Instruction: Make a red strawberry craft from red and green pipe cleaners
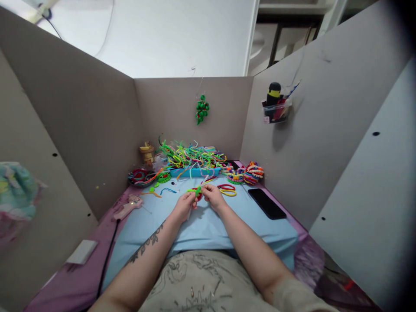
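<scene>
Both of my hands meet over the light blue cloth, pinching one small craft piece made of red and green pipe cleaners. My left hand grips it from the left with closed fingers. From the right, my right hand holds it with fingers curled. Loose green and white ends stick up from the piece. Behind it, a blue tray carries a heap of bright pipe cleaners.
A black phone lies on the cloth at the right. Red and yellow loops and finished coiled pieces sit nearby. At the left are a pink glue gun, a bowl. Cardboard walls enclose the space.
</scene>
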Demonstrator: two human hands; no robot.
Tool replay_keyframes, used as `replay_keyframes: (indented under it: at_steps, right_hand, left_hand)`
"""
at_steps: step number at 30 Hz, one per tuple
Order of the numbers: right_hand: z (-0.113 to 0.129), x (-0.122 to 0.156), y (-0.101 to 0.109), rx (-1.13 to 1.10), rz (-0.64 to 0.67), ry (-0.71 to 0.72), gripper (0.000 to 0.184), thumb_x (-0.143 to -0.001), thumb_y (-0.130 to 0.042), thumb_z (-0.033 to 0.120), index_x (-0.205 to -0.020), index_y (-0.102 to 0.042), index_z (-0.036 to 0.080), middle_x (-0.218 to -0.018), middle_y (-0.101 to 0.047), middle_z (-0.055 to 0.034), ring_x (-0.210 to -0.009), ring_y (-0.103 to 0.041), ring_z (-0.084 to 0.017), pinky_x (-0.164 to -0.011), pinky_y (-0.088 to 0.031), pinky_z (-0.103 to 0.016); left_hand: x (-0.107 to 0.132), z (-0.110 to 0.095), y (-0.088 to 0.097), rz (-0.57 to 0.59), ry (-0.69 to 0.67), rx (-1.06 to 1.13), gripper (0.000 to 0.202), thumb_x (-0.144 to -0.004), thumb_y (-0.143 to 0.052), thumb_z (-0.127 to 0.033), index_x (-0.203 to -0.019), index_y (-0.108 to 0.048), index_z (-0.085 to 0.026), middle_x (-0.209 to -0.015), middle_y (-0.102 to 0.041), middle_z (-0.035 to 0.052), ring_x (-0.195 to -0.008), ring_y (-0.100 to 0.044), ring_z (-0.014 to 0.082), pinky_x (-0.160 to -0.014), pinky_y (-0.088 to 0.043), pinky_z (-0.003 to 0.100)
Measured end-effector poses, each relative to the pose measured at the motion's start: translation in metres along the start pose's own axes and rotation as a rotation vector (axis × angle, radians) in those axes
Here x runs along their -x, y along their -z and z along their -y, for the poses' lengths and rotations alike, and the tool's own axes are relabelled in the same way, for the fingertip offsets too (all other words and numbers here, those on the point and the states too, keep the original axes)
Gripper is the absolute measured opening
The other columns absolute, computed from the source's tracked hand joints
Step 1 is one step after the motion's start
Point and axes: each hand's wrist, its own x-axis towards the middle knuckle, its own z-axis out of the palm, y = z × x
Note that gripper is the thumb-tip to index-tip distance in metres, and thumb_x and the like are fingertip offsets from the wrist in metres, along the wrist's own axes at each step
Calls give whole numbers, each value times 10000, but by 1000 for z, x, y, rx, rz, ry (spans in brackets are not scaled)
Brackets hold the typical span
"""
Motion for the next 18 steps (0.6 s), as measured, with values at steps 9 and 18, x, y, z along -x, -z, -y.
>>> replay_keyframes:
  at_steps: [9, 18]
  right_hand:
    - [5, 2, 1, -139, 158, -90, 378, -620, -758, 428, -823, -617, 142, -470, -449, 70, -370, -228, -25, -386, -103, -203]
    - [-3, 0, 0, -7, 70, -32, 323, -657, -716, 453, -706, -602, 155, -456, -427, 75, -360, -247, -32, -369, -129, -200]
  left_hand:
    - [3, -2, 3, 174, 136, 54, 357, -676, -730, -420, -817, -612, -114, -566, -437, -63, -401, -305, 14, -394, -317, 169]
    - [1, 0, 3, 25, 90, 44, 410, -683, -732, -417, -985, -612, -167, -826, -636, 28, -585, -585, 95, -463, -435, 193]
